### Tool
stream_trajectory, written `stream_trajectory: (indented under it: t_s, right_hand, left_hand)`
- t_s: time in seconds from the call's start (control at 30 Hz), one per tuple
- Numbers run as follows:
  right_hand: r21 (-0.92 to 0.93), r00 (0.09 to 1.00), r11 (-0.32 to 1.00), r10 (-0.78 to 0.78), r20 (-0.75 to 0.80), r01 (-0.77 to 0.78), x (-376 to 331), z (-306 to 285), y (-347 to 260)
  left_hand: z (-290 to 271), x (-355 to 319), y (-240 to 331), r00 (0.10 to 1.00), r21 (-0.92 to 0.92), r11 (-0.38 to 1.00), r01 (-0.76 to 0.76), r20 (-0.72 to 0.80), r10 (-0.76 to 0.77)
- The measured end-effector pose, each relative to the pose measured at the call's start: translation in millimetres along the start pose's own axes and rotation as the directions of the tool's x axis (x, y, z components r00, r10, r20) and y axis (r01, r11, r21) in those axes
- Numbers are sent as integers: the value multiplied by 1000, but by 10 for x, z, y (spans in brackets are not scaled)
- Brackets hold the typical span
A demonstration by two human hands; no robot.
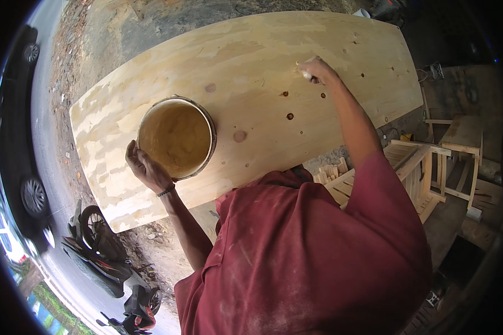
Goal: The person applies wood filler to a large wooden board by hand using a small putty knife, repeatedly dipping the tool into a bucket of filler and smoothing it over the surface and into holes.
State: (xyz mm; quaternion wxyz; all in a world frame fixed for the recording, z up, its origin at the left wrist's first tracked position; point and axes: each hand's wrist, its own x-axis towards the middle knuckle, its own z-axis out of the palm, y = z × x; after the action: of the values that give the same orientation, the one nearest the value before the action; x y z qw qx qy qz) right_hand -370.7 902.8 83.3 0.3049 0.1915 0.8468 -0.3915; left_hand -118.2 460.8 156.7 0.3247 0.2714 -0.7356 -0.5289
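Observation:
A large pale plywood board [246, 61], with dark knots and smeared yellowish patches, lies flat in front of me. On its left part stands a round bucket [176, 134], its inside coated with tan paste or powder. My left hand [148, 167] is at the bucket's near left side, fingers curled against the rim. Out over the board's far right half, my right hand [318, 71] is closed around a small pale wad [307, 74], pressed to the wood. Whether the wad is cloth or sponge cannot be made out.
Wooden bench frames [419, 173] stand close on the right, with a wooden stool [463, 139] beyond them. Parked motorcycles [98, 245] are at the lower left. A dark car [22, 134] is on the road along the left edge.

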Motion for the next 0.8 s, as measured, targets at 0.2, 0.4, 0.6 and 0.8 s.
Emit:
stream_trajectory:
  t_s: [0.2, 0.4, 0.6, 0.8]
  right_hand:
    - [2, 997, 999, -32, 70, 32, -249, 413, -44]
    - [-80, 957, 996, -21, 288, 46, -636, 610, -333]
    - [-34, 963, 994, -94, 252, 105, -353, 879, -575]
    - [-138, 838, 978, -59, 543, 159, -813, 1081, -600]
  left_hand:
    - [-11, 18, -73, 999, -90, 995, 37, -13, -38]
    - [-15, -16, -54, 1000, -135, 991, 22, 5, -22]
    - [15, -10, -64, 1000, -82, 996, 17, -1, -17]
    - [-39, 13, -80, 999, -173, 984, 33, -4, -34]
